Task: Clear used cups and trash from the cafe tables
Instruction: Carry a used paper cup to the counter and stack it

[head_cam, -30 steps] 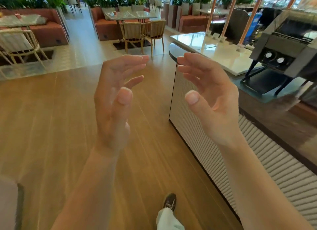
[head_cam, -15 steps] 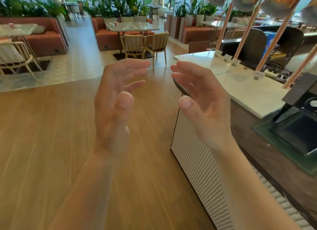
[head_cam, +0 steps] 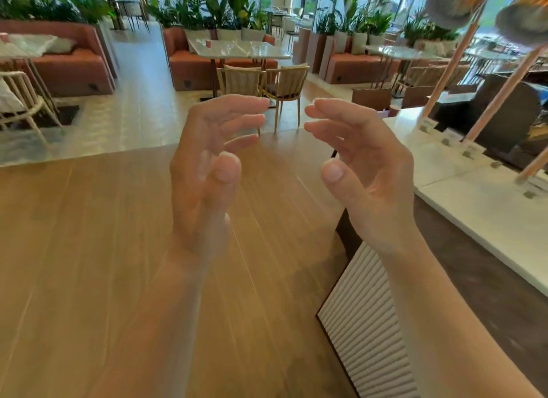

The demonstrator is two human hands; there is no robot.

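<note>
My left hand [head_cam: 207,166] and my right hand [head_cam: 367,172] are raised in front of me, palms facing each other, fingers loosely bent, holding nothing. Far ahead stands a pale cafe table [head_cam: 240,50] with a small red cup [head_cam: 208,44] near its left end. Another pale table [head_cam: 26,44] stands at the far left; a reddish thing at its left edge is too small to tell.
A counter with a ribbed white front [head_cam: 364,323] and pale stone top [head_cam: 480,196] runs along my right. Two wooden chairs [head_cam: 264,83] stand before the far table. Red sofas [head_cam: 74,65], planters and a white chair [head_cam: 20,104] line the back. Wood floor [head_cam: 74,249] lies ahead.
The view has advanced along the counter and lifted, so the far tables are nearer and the black appliance has left the frame. Both hands stay raised and holding nothing.
</note>
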